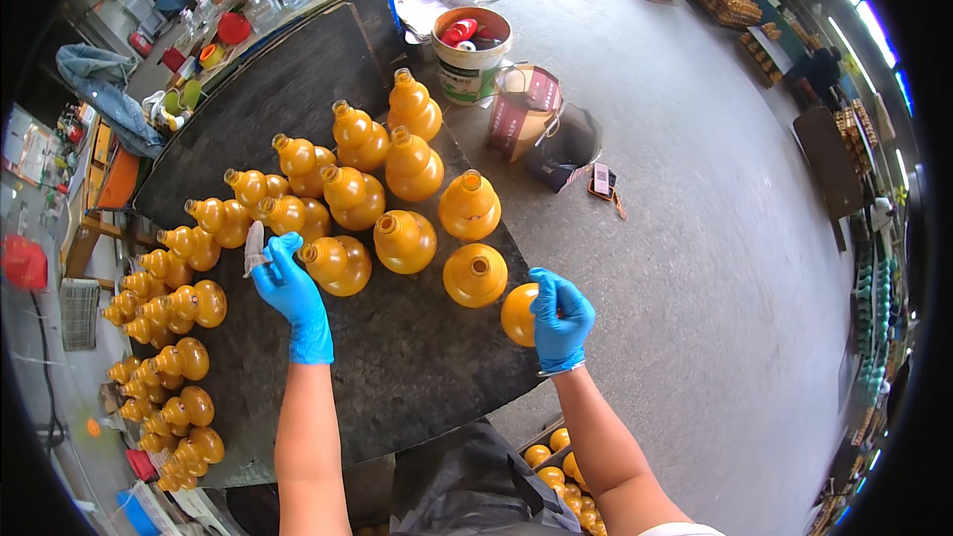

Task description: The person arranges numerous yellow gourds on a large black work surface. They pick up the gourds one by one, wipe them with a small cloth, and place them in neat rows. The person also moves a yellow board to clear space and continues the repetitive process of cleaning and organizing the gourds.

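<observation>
My left hand (288,288), in a blue glove, is closed on a small greyish cloth (254,250) above the dark table. Right beside it stands a glossy amber gourd-shaped bottle (342,268) with an open mouth. At the table's right edge my right hand (562,318), gloved too, has its fingers closed at another amber gourd bottle (518,316). Its round body shows left of the fingers; the neck is hidden behind the glove. The nearest neighbour to that hand is an upright gourd bottle (475,276) with its mouth facing up.
Several more gourd bottles (405,241) stand in rows across the dark table (397,367), others along its left side (189,357). Past the far right edge are a white bucket (472,65), a paper bag (521,114) and a black bin (566,149). A crate of gourds (556,467) sits below.
</observation>
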A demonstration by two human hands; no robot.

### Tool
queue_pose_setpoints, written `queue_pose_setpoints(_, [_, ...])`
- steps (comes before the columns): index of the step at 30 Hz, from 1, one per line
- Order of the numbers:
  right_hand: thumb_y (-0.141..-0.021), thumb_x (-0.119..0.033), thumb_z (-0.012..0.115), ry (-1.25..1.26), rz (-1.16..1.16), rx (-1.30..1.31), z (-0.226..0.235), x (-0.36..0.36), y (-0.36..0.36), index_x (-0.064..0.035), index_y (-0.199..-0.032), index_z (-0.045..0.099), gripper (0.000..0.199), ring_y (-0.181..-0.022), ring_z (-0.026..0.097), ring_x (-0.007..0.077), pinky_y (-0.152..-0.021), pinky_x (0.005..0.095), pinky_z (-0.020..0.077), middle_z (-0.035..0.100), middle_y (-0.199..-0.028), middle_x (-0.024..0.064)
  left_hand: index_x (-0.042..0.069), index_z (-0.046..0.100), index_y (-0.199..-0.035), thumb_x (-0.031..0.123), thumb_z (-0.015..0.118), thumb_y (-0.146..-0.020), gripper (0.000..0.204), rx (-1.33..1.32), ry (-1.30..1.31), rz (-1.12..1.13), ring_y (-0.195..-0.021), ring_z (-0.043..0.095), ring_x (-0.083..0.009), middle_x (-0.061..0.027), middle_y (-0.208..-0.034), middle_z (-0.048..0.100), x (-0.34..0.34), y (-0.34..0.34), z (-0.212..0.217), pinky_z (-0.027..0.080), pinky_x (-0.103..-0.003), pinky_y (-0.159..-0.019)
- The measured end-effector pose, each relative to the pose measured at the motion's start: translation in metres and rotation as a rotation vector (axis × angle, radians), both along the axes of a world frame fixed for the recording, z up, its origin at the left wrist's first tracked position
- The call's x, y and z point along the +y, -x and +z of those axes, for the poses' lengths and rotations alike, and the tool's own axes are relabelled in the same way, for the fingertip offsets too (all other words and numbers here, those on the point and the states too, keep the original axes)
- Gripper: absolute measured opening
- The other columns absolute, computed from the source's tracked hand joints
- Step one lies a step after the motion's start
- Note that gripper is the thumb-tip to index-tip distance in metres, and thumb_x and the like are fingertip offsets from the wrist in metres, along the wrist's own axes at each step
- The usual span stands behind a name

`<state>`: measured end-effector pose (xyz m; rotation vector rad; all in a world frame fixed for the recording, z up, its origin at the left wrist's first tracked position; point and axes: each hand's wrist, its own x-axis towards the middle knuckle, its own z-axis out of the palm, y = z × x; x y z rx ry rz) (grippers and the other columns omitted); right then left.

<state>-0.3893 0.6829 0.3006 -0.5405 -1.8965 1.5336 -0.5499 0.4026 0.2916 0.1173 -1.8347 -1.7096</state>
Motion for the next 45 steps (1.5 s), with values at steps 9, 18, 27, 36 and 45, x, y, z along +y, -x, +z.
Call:
queue_pose_setpoints(9, [-0.095, -0.011, 0.057, 0.204, -0.168, 0.055, -0.010, -0.005, 0.012, -0.0014, -0.095, 0.068, 0.015, -0.051, 0.048, 0.0034, -0.046, 0.0185, 0.0378, 0.059, -0.065, -0.0011, -0.003, 0.051, -0.129, 0.012, 0.042, -0.099, 0.035, 0.004, 0.374, -0.091, -0.081, 0.057, -0.0141, -0.0104, -0.096, 0.064, -0.056, -0.112, 0.019, 0.047, -0.029, -0.079])
queue_pose_setpoints(18, [-0.095, -0.013, 0.057, 0.232, -0.088, 0.053, 0.024, -0.042, -0.009, 0.0008, -0.096, 0.068, 0.018, -0.044, 0.045, 0.0039, -0.039, 0.0191, 0.0357, 0.067, -0.077, 0.0050, -0.002, 0.051, -0.128, 0.004, 0.046, -0.095, 0.034, -0.109, 0.376, -0.021, -0.079, 0.059, -0.0145, -0.0107, -0.091, 0.065, -0.108, -0.184, 0.025, 0.048, -0.028, -0.072])
queue_pose_setpoints(27, [-0.096, -0.011, 0.055, 0.319, 0.297, 0.131, 0.012, -0.127, 0.039, 0.0020, -0.102, 0.066, 0.019, -0.047, 0.049, 0.0062, -0.041, 0.0200, 0.0384, 0.069, -0.090, 0.0093, -0.003, 0.055, -0.124, -0.007, 0.052, -0.087, 0.037, -0.123, 0.640, 0.019, -0.073, 0.063, -0.0184, -0.0130, -0.090, 0.066, -0.164, -0.254, 0.037, 0.051, -0.029, -0.069])
queue_pose_setpoints(36, [-0.096, -0.013, 0.056, 0.257, 0.310, 0.121, -0.021, -0.166, 0.088, 0.0013, -0.097, 0.067, 0.019, -0.043, 0.047, 0.0049, -0.038, 0.0193, 0.0364, 0.069, -0.084, 0.0065, -0.005, 0.053, -0.125, -0.003, 0.046, -0.092, 0.034, -0.302, 0.551, 0.197, -0.078, 0.061, -0.0180, -0.0148, -0.107, 0.063, -0.234, -0.356, 0.018, 0.050, -0.030, -0.069])
queue_pose_setpoints(45, [-0.096, -0.020, 0.057, 0.195, 0.041, 0.052, -0.034, -0.181, 0.097, -0.0049, -0.091, 0.069, 0.020, -0.041, 0.038, 0.0031, -0.037, 0.0198, 0.0283, 0.049, -0.056, -0.0044, -0.003, 0.055, -0.124, -0.003, 0.049, -0.091, 0.033, -0.296, 0.537, 0.206, -0.075, 0.064, -0.0207, -0.0169, -0.107, 0.064, -0.270, -0.377, -0.001, 0.052, -0.031, -0.066])
